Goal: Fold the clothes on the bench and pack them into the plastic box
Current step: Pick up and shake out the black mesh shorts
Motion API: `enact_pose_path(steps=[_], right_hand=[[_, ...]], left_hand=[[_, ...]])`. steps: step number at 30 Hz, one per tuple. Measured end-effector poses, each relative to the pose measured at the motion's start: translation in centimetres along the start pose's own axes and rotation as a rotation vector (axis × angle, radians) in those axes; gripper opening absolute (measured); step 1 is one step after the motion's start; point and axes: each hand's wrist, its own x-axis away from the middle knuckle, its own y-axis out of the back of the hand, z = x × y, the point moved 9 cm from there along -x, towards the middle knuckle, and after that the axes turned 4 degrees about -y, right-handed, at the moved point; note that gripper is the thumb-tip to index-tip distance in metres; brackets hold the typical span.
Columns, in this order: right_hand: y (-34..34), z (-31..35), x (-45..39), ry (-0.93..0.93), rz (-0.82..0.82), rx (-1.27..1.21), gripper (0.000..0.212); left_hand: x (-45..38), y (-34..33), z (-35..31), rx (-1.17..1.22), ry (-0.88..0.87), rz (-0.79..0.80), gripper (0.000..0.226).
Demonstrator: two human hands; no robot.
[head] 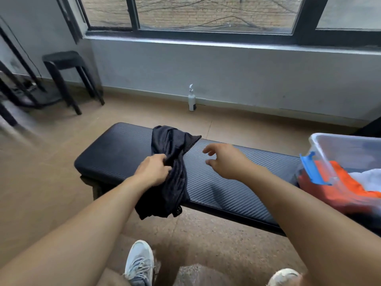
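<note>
1. A dark garment is seen bunched across the padded black bench, left of the middle of the bench's length.
2. Its upper part is spread over the bench's far edge, while its lower part is draped over the near edge and hangs toward the floor.
3. The garment is gripped at its bunched middle by the left hand, the fingers being curled into the cloth.
4. The right hand is held above the bench top, just right of the garment; its fingers are loosely spread and slightly bent, and nothing is held in it.
5. No contact between the right hand and the cloth can be made out.
6. A clear plastic box with a blue latch is placed at the bench's right end.
7. Orange clothing and a white piece are seen inside the box; their fold cannot be judged through the blur.
8. A white bottle is stood on the floor at the foot of the wall, beyond the bench's far edge.
9. A black stool is placed near the left corner of the room.
10. Two light shoes are visible on the floor in front of the bench's near edge.
</note>
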Motion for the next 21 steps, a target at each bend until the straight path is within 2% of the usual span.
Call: enact_pose_path(steps=[4, 6, 8, 11, 14, 17, 19, 21], right_hand=[[-0.8, -3.1, -0.5, -0.220, 0.042, -0.250, 0.052], [-2.0, -4.7, -0.2, -0.327, 0.070, -0.443, 0.058], [-2.8, -5.8, 0.4, -0.399, 0.091, -0.563, 0.054], [-3.7, -7.0, 1.0, -0.480, 0.119, -0.711, 0.053], [-4.7, -6.5, 1.6, -0.488, 0.247, -0.736, 0.020], [-5.4, -5.9, 1.7, -0.458, 0.337, -0.724, 0.013], [-4.4, -5.6, 1.2, -0.403, 0.290, -0.732, 0.013], [-2.9, -5.5, 0.7, -0.346, 0.212, -0.798, 0.017]], left_hand=[[2.9, -2.7, -7.1, 0.073, -0.280, 0.146, 0.029], [4.2, -3.7, -9.6, 0.150, -0.358, 0.172, 0.036], [4.8, -4.2, -11.2, 0.253, -0.392, 0.157, 0.035], [5.3, -4.7, -12.8, 0.349, -0.424, 0.139, 0.032], [5.6, -5.5, -13.4, 0.417, -0.461, 0.178, 0.032], [5.7, -5.9, -13.5, 0.429, -0.473, 0.230, 0.042], [5.6, -4.7, -13.2, 0.449, -0.428, 0.176, 0.053], [4.3, -2.6, -11.4, 0.465, -0.288, 0.017, 0.050]])
